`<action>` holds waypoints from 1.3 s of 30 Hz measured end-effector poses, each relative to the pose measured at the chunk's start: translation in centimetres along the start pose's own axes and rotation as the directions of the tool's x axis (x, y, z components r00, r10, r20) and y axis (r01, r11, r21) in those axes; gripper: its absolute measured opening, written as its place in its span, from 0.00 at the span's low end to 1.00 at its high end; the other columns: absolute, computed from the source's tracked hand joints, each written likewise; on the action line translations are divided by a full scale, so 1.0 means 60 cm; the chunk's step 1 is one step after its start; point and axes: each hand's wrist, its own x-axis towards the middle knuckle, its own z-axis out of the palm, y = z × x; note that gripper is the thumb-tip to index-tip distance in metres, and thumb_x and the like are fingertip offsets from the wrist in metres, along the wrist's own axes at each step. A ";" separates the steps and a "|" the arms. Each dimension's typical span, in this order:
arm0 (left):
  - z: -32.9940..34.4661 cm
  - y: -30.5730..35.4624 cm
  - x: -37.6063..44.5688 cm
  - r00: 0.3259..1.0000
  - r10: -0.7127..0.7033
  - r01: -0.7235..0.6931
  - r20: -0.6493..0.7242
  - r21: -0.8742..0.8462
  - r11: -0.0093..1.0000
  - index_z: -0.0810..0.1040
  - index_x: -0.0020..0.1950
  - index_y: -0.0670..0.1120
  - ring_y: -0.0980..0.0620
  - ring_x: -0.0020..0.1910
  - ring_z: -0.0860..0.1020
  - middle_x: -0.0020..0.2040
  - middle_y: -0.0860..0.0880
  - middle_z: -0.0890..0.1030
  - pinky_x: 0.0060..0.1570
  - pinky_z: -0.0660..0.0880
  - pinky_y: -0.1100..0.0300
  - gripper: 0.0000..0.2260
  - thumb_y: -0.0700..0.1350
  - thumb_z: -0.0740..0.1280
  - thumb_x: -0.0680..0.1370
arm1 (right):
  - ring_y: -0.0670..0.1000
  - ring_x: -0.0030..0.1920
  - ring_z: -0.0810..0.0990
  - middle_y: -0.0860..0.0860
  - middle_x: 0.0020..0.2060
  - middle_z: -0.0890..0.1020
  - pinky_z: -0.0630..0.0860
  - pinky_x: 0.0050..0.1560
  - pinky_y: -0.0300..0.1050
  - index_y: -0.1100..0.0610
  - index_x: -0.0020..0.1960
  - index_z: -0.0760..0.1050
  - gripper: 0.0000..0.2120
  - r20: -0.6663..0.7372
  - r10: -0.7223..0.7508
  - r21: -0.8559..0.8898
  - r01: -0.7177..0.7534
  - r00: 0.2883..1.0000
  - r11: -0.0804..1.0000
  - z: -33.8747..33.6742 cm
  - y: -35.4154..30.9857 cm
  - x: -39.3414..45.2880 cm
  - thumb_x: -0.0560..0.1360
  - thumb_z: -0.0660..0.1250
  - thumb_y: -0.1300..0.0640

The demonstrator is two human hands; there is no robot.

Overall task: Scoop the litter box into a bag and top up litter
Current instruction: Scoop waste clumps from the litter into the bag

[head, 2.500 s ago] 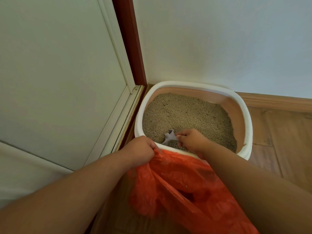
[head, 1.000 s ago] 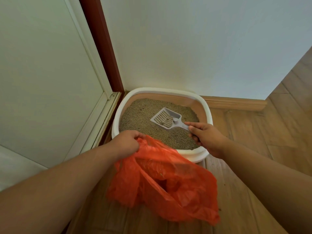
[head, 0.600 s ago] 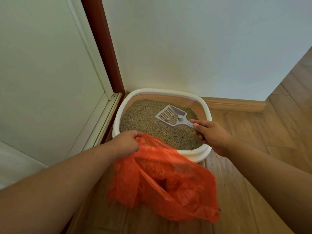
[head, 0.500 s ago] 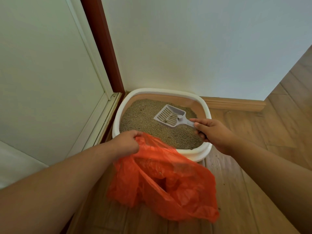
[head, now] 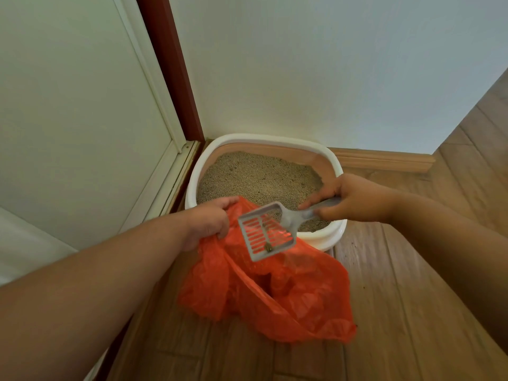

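Right hand (head: 354, 198) grips the handle of the stiff, light plastic scoop (head: 268, 232), tilted over the mouth of the thin, limp orange bag (head: 277, 287), whose rim the left hand (head: 207, 224) pinches open beside the litter box (head: 336, 235). One small clump, probably waste, sits at the scoop's lower edge. Door and wall close the left and back; open floor (head: 412, 298) lies to the right.
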 end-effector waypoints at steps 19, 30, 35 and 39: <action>0.000 -0.001 -0.002 1.000 0.017 -0.016 0.015 -0.060 0.998 0.66 0.78 0.58 0.38 0.49 0.83 0.60 0.44 0.78 0.29 0.77 0.56 0.46 0.21 0.55 0.67 | 0.46 0.42 0.81 0.43 0.46 0.83 0.65 0.33 0.40 0.39 0.62 0.81 0.16 0.292 -0.420 -0.715 0.487 0.860 0.501 0.065 -0.081 0.002 0.76 0.63 0.45; 0.005 0.000 -0.002 0.999 0.030 -0.030 -0.031 -0.017 0.999 0.67 0.78 0.57 0.38 0.47 0.83 0.58 0.44 0.79 0.30 0.77 0.56 0.45 0.22 0.57 0.67 | 0.45 0.44 0.82 0.41 0.47 0.86 0.77 0.39 0.42 0.39 0.59 0.83 0.22 0.090 -0.232 -0.649 0.234 0.968 0.724 0.066 -0.072 0.007 0.71 0.58 0.41; 0.000 0.001 0.003 0.995 0.039 -0.036 -0.097 0.027 0.999 0.69 0.77 0.56 0.42 0.43 0.84 0.57 0.46 0.79 0.30 0.78 0.57 0.40 0.24 0.60 0.70 | 0.46 0.34 0.82 0.47 0.33 0.85 0.79 0.36 0.40 0.47 0.47 0.88 0.07 -0.092 0.115 -0.182 -0.130 0.989 0.975 0.033 -0.048 0.016 0.72 0.72 0.54; -0.005 -0.004 0.010 0.986 0.048 -0.037 -0.161 0.069 0.997 0.70 0.76 0.55 0.43 0.45 0.84 0.58 0.46 0.79 0.33 0.80 0.56 0.37 0.26 0.61 0.71 | 0.48 0.28 0.70 0.54 0.28 0.78 0.67 0.29 0.40 0.57 0.44 0.87 0.06 -0.228 0.331 0.252 -0.273 0.915 0.928 0.014 0.001 0.020 0.74 0.72 0.57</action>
